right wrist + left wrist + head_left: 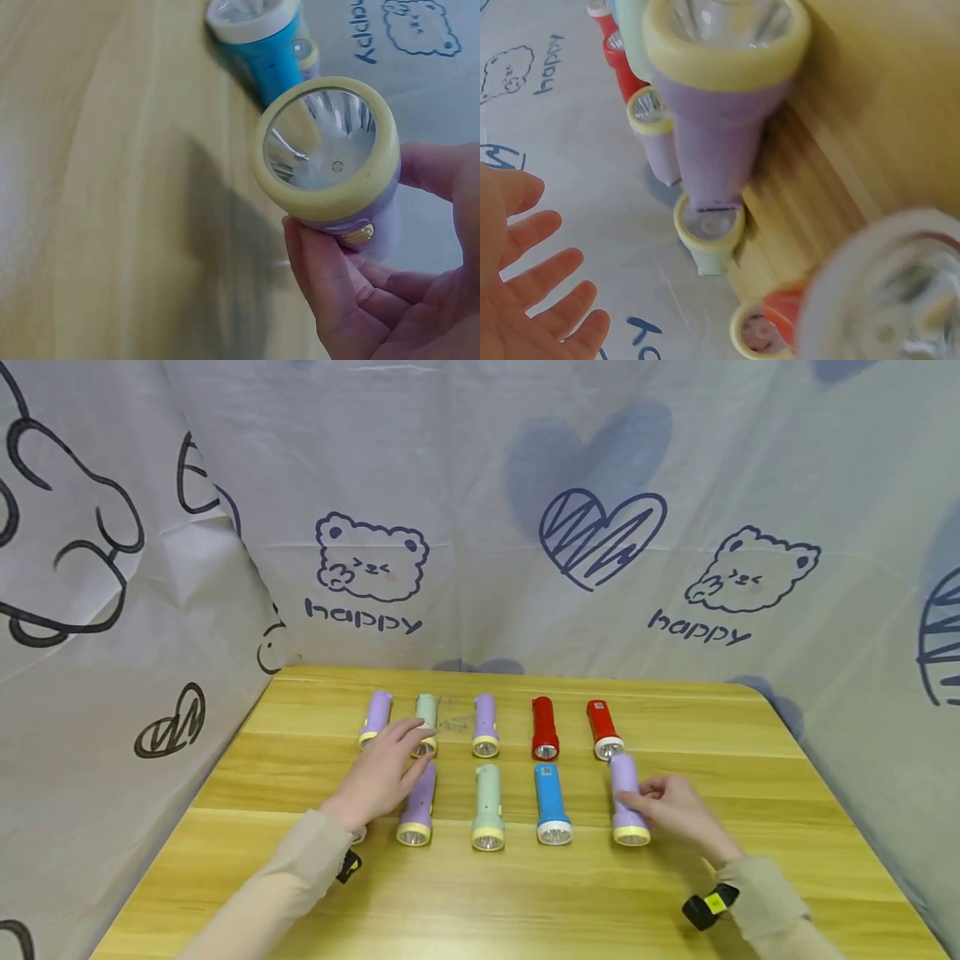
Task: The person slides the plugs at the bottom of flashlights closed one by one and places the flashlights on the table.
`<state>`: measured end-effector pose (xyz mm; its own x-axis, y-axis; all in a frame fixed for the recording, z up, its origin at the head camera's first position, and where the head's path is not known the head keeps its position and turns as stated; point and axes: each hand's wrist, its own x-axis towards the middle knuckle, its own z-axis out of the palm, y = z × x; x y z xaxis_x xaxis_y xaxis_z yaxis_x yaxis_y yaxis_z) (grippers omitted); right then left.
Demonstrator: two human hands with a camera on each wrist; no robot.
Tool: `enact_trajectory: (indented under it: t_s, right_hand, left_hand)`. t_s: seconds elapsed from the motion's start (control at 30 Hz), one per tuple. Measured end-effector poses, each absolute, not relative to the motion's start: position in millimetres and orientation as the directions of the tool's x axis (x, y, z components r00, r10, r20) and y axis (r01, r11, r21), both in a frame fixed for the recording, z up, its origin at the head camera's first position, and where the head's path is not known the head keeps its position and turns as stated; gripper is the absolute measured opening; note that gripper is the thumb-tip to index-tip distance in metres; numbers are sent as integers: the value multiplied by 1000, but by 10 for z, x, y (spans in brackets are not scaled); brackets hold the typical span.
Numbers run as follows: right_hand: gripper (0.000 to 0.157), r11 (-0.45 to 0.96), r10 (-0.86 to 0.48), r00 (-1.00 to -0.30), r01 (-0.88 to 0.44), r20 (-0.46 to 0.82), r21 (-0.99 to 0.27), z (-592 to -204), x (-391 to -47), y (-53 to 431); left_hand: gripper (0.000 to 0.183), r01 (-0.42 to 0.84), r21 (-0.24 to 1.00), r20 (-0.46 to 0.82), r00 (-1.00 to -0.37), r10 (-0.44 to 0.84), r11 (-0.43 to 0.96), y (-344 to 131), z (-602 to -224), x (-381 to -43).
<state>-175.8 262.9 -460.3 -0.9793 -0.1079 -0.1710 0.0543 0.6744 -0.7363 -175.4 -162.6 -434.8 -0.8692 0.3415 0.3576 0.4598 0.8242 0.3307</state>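
My right hand grips a purple flashlight with a yellow rim, at the right end of the front row. In the right wrist view, the thumb and fingers close round its body just behind the lens, and a shadow falls on the table beside it. My left hand hovers with loosely spread fingers over the left end of the rows. Its fingertips overlap the green flashlight and are close to the purple flashlight in front. A white-rimmed flashlight stands out large in the left wrist view, mostly hidden by my forearm in the head view.
Other flashlights lie in two rows on the wooden table: purple, red and another red one behind, green and blue in front. A printed cloth hangs behind the table.
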Motion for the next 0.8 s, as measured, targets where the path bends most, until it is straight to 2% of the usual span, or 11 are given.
enact_trajectory:
  t_s: [0.33,0.8]
  right_hand:
    - [38,696,-99,-964,110,-246,-710,-4769,-1797,2615]
    - [41,733,-111,-951,119,-290,-670,-4761,-1847,2578]
  left_hand:
    - [40,427,333,342,-886,314,841,-1789,-4403,-1710]
    - [41,412,350,349,-891,291,841,-1906,-4440,-1705]
